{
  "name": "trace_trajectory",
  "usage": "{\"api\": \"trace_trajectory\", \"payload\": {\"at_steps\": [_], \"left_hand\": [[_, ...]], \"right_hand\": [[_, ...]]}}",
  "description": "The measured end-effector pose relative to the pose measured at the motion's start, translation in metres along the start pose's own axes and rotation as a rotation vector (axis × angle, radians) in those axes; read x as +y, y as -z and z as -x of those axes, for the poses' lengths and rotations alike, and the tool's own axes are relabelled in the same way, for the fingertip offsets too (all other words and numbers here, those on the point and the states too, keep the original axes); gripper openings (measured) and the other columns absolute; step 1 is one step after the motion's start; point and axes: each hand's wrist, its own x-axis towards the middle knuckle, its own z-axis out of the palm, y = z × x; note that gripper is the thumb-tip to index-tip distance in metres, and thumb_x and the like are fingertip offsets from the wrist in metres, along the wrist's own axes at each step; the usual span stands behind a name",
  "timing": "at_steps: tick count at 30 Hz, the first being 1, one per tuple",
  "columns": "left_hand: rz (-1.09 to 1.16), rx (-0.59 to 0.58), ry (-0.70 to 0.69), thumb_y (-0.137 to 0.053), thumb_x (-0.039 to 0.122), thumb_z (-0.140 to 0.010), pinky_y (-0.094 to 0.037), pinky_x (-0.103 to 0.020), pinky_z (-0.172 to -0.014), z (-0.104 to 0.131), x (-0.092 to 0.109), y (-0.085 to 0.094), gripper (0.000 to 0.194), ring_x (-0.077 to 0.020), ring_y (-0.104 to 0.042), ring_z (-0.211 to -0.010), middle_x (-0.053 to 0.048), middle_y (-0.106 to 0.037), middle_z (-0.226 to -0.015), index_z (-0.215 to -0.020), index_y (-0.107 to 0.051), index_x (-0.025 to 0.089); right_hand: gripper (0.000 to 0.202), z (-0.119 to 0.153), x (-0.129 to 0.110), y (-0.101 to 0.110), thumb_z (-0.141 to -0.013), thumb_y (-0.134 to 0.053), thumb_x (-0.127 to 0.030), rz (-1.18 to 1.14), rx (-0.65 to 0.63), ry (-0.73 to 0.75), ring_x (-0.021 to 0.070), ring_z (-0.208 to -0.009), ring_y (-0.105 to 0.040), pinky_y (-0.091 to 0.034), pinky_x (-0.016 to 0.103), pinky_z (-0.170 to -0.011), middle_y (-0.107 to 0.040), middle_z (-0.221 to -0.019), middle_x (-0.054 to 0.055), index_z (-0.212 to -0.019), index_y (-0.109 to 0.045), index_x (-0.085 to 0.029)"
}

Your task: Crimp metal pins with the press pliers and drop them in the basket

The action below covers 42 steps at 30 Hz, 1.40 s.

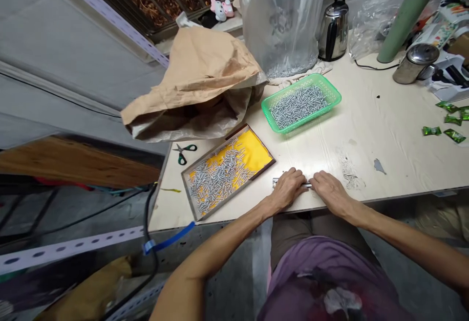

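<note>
At the front edge of the table, my left hand (290, 187) is closed over a small silver metal piece (274, 182), whose end sticks out to the left of the fingers. Close beside it, my right hand (329, 190) has its fingers pinched together at a thin metal rod (309, 185) that shows between the hands. Whether the rod and the piece are joined is hidden by my fingers. Left of my hands lies a shallow tray (234, 195) with a yellow lining, strewn with small silver metal pins (214, 179). Farther back, a green plastic basket (304, 129) holds many similar pins (298, 106).
Green-handled scissors (185, 153) lie left of the tray. Behind it slumps an open brown paper sack (205, 81). A clear plastic bag (280, 23), a steel kettle (333, 28), a green tube (410, 15) and a metal mug (415, 64) stand at the back. Green-wrapped sweets (454, 136) lie right.
</note>
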Motion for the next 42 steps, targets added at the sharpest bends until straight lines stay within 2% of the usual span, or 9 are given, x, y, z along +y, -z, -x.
{"api": "trace_trajectory", "payload": {"at_steps": [6, 11, 17, 23, 27, 30, 33, 38, 42], "left_hand": [[-0.048, 0.049, 0.001, -0.053, 0.033, -0.091, -0.048, -0.036, -0.078, 0.000, -0.001, -0.002, 0.018, -0.0228, -0.053, -0.092, -0.007, -0.061, -0.091, -0.094, -0.061, 0.017], [-0.024, 0.330, -0.018, -0.054, 0.032, -0.091, -0.045, -0.046, -0.099, 0.017, 0.004, -0.029, 0.038, -0.0283, -0.051, -0.120, -0.017, -0.055, -0.129, -0.124, -0.050, 0.015], [0.060, 0.426, -0.112, -0.046, 0.038, -0.094, -0.038, -0.050, -0.108, 0.034, 0.030, -0.067, 0.042, -0.0274, -0.041, -0.134, -0.016, -0.052, -0.136, -0.130, -0.048, 0.017], [0.162, 0.410, -0.148, -0.049, 0.043, -0.092, -0.035, -0.052, -0.110, 0.037, 0.036, -0.063, 0.042, -0.0275, -0.043, -0.133, -0.016, -0.058, -0.129, -0.122, -0.054, 0.014], [0.182, 0.374, -0.155, -0.051, 0.041, -0.091, -0.035, -0.051, -0.110, 0.036, 0.034, -0.061, 0.045, -0.0278, -0.043, -0.133, -0.017, -0.056, -0.132, -0.128, -0.052, 0.016], [0.183, 0.348, -0.141, -0.053, 0.042, -0.090, -0.041, -0.050, -0.105, 0.034, 0.033, -0.068, 0.045, -0.0307, -0.051, -0.124, -0.015, -0.061, -0.124, -0.126, -0.055, 0.015], [0.160, 0.372, -0.087, -0.054, 0.042, -0.089, -0.046, -0.050, -0.099, 0.033, 0.031, -0.075, 0.041, -0.0320, -0.054, -0.118, -0.011, -0.066, -0.116, -0.121, -0.059, 0.018], [0.088, 0.492, 0.008, -0.053, 0.037, -0.092, -0.050, -0.040, -0.092, 0.042, 0.021, -0.066, 0.028, -0.0219, -0.058, -0.108, -0.009, -0.060, -0.121, -0.115, -0.060, 0.023], [0.050, 0.577, 0.088, -0.048, 0.038, -0.094, -0.052, -0.040, -0.085, 0.056, -0.007, -0.039, 0.026, -0.0214, -0.059, -0.102, -0.009, -0.062, -0.114, -0.113, -0.062, 0.026]], "right_hand": [[0.006, -0.005, 0.009, 0.005, -0.086, -0.056, -0.012, -0.007, -0.009, -0.016, 0.0210, -0.080, -0.052, -0.041, 0.031, -0.070, -0.061, -0.085, 0.007, -0.087, -0.061, -0.015], [0.038, -0.006, 0.028, 0.017, -0.084, -0.064, -0.033, -0.121, -0.009, 0.023, 0.0247, -0.096, -0.052, -0.043, 0.034, -0.080, -0.061, -0.107, 0.012, -0.115, -0.055, -0.013], [0.012, -0.030, 0.040, 0.015, -0.089, -0.053, -0.019, 0.013, -0.035, -0.094, 0.0230, -0.089, -0.051, -0.037, 0.032, -0.073, -0.065, -0.093, 0.010, -0.093, -0.064, -0.015], [0.017, -0.064, 0.044, 0.029, -0.091, -0.051, -0.019, 0.068, -0.121, -0.127, 0.0223, -0.088, -0.049, -0.030, 0.034, -0.074, -0.065, -0.088, 0.009, -0.085, -0.066, -0.016], [0.016, -0.076, 0.009, 0.030, -0.091, -0.052, -0.023, 0.037, -0.186, 0.102, 0.0221, -0.091, -0.047, -0.029, 0.034, -0.074, -0.064, -0.096, 0.009, -0.092, -0.068, -0.017], [0.016, -0.088, -0.024, 0.019, -0.091, -0.053, -0.023, -0.006, -0.259, 0.388, 0.0222, -0.096, -0.045, -0.030, 0.034, -0.073, -0.062, -0.100, 0.009, -0.090, -0.069, -0.020], [0.018, -0.100, -0.047, 0.004, -0.089, -0.053, -0.017, 0.016, -0.290, 0.528, 0.0230, -0.099, -0.045, -0.032, 0.035, -0.073, -0.061, -0.099, 0.010, -0.082, -0.069, -0.017], [0.014, -0.110, -0.055, -0.008, -0.089, -0.053, -0.015, -0.104, -0.156, 0.529, 0.0205, -0.091, -0.049, -0.036, 0.033, -0.073, -0.063, -0.090, 0.009, -0.082, -0.065, -0.014], [0.020, -0.119, -0.031, 0.019, -0.093, -0.044, -0.019, -0.299, 0.192, 0.400, 0.0190, -0.082, -0.053, -0.040, 0.032, -0.074, -0.065, -0.084, 0.007, -0.089, -0.063, -0.016]]}}
